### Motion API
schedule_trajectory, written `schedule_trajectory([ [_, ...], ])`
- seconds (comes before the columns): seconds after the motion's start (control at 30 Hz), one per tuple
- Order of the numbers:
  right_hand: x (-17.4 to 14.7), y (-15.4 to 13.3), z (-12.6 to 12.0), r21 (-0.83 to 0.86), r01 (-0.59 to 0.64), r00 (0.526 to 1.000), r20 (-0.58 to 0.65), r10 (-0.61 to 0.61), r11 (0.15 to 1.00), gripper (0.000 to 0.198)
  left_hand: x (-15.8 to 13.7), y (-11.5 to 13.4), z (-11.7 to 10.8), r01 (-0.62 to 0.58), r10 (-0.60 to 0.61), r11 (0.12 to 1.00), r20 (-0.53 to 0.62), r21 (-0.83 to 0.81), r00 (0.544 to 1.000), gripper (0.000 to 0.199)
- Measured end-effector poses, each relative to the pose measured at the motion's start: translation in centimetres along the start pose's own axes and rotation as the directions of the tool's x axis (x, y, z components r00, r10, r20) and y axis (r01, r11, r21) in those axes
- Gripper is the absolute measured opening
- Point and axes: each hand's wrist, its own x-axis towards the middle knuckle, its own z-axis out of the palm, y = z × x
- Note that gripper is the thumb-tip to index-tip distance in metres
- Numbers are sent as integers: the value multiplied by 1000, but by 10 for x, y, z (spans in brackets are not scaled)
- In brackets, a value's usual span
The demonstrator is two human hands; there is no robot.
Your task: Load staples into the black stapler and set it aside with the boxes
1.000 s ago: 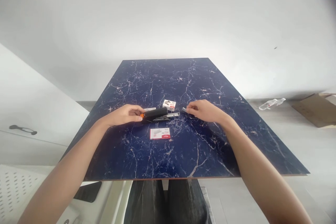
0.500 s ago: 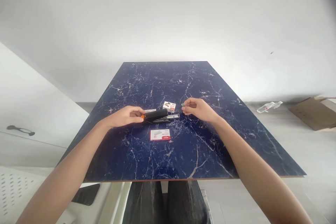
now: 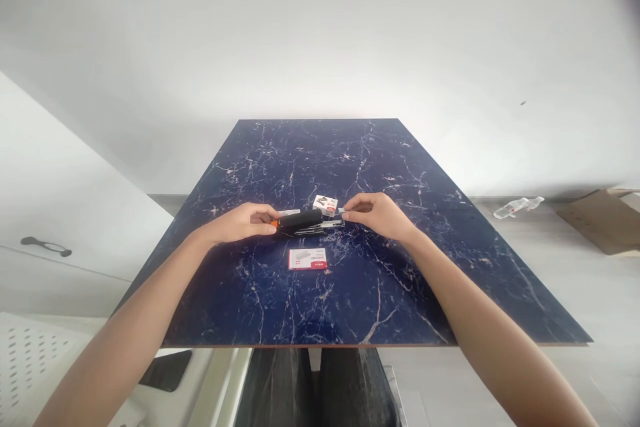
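The left hand [image 3: 240, 223] was closed about the orange rear end of the stapler [image 3: 300, 220], thumb on the near side and fingers on the far side; the stapler lay on the table [image 3: 350, 307], pointing from that grip toward the opposite hand. The right hand [image 3: 377, 215] had thumb and forefinger pinched on a small pale strip [image 3: 341, 211], judged to be staples, though too little of it showed to be certain. Its fingertips were right by the outer end of the metal rail [image 3: 333, 223], which stood out from the black body; contact between strip and rail could not be confirmed from where I stood. Beside the right fingertips, on the side away from the body, stood a white box [image 3: 325, 205]; nearer the body than both grips, roughly between them, the red-and-white packet [image 3: 307, 259] lay flat, touched by neither hand. A pale flat item [image 3: 290, 211] showed in part behind the stapler, just ahead of the left fingers; its nature was not established. As to progress: the rail was already drawn out and a piece was in the fingers, so preparation was assessed as complete. Outstanding, on that assessment: the strip was not seen seated in the rail, and the rail was not pushed home.
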Motion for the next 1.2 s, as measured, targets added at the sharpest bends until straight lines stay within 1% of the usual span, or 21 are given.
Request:
schedule_trajectory([
  [0.1,-3,-6,9,-100,92,995,-18,-94,991,19,1,-2,0,-3,3,1000,-7,-3,1000,39],
  [0.2,-5,-8,17,-172,134,991,-4,-137,976,14,1,-4,1,1,-1,1000,-10,-15,1000,39],
  [0.37,-5,-6,20,-198,161,987,29,-158,967,12,1,-3,0,17,-17,1000,7,-26,1000,38],
  [0.83,-4,-4,24,-234,176,984,7,-179,956,6,2,-7,0,-6,7,1000,6,-28,1000,40],
  [1.2,-3,-1,25,-252,206,978,13,-209,946,6,2,-6,0,16,-16,999,1,-33,1000,38],
])
